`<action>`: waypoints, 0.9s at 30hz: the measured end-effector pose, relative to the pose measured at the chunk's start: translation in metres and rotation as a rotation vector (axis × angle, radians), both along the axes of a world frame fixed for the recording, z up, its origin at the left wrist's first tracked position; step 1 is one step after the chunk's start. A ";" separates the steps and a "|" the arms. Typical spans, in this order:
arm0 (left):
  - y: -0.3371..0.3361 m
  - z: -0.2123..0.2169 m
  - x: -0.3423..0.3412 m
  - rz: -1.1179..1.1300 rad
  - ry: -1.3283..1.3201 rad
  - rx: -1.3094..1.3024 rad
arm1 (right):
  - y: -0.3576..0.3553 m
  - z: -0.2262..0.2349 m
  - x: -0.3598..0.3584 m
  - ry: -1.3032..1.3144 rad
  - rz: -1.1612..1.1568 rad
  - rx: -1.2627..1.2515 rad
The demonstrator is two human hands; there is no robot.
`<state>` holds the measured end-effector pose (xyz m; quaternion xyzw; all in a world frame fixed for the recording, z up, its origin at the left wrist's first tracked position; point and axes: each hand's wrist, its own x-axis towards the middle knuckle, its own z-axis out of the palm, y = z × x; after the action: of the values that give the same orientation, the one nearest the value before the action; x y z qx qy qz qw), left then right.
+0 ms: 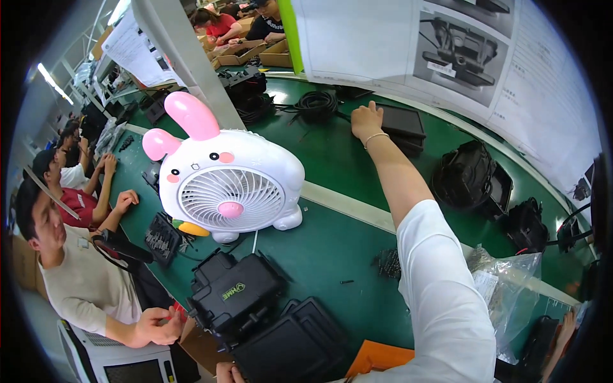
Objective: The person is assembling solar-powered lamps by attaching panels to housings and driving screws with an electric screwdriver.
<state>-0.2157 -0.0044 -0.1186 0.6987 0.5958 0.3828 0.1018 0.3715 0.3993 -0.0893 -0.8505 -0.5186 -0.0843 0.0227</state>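
My right arm, in a white sleeve, stretches across the green bench. At the far side my right hand (369,122) closes on the left edge of a black rectangular panel (401,121), beside a coiled black cable (315,105). At the bottom edge, only the fingers of my left hand (228,373) show, bent at the corner of another black panel (287,348). Whatever lies under those fingers is partly hidden. This nearer panel adjoins a black boxy device (236,292) with a green logo.
A white rabbit-shaped fan (262,153) stands left of centre. Loose screws (387,263), a clear plastic bag (507,281) and an orange sheet (380,359) lie nearby. Black housings (469,175) sit far right. A co-worker (96,281) sits left, holding a hand near the bench.
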 end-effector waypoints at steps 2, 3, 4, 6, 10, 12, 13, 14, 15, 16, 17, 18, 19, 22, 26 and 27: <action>0.000 0.004 0.002 -0.002 0.002 -0.009 | -0.006 0.003 -0.004 -0.057 0.024 -0.014; 0.001 0.006 0.004 0.003 0.002 -0.019 | -0.013 0.003 -0.007 -0.040 0.036 -0.016; 0.001 0.009 0.005 0.009 -0.001 -0.028 | -0.022 0.002 -0.010 -0.061 0.036 0.008; 0.001 0.014 0.007 -0.024 -0.048 -0.074 | -0.046 -0.002 -0.013 -0.085 0.069 0.042; 0.001 0.021 0.011 -0.065 -0.078 -0.079 | -0.094 0.002 -0.011 -0.141 0.218 0.158; 0.000 0.024 0.011 -0.088 -0.120 -0.019 | -0.111 0.019 -0.007 -0.168 0.275 0.235; -0.001 0.026 0.010 -0.079 -0.140 -0.017 | -0.115 0.033 -0.004 -0.201 0.259 0.370; -0.001 0.028 0.009 -0.071 -0.161 -0.020 | -0.121 0.049 0.001 -0.174 0.197 0.438; -0.001 0.030 0.007 -0.065 -0.181 -0.026 | -0.126 0.067 0.004 -0.143 0.186 0.511; 0.000 0.031 0.005 -0.117 -0.211 -0.012 | -0.133 0.090 0.013 -0.357 0.248 0.166; 0.001 0.032 0.003 -0.138 -0.261 -0.013 | -0.145 0.107 0.017 -0.419 0.234 0.298; 0.002 0.032 0.001 -0.203 -0.337 -0.084 | -0.155 0.125 0.019 -0.326 0.326 0.568; 0.001 0.031 0.002 -0.235 -0.385 -0.169 | -0.167 0.141 0.018 -0.472 0.308 0.538; -0.002 0.020 0.009 -0.341 -0.580 -0.434 | -0.199 0.185 -0.001 -0.341 0.335 0.701; -0.017 0.000 0.037 -0.348 -0.351 -0.193 | -0.257 0.219 -0.061 -0.767 0.556 0.770; -0.022 -0.003 0.045 -0.317 -0.340 -0.205 | -0.271 0.220 -0.081 -0.422 0.531 0.779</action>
<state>-0.1704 -0.0265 -0.1213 0.6950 0.4889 0.4116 0.3294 0.2902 0.1287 0.1311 -0.5827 -0.6400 -0.4322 0.2530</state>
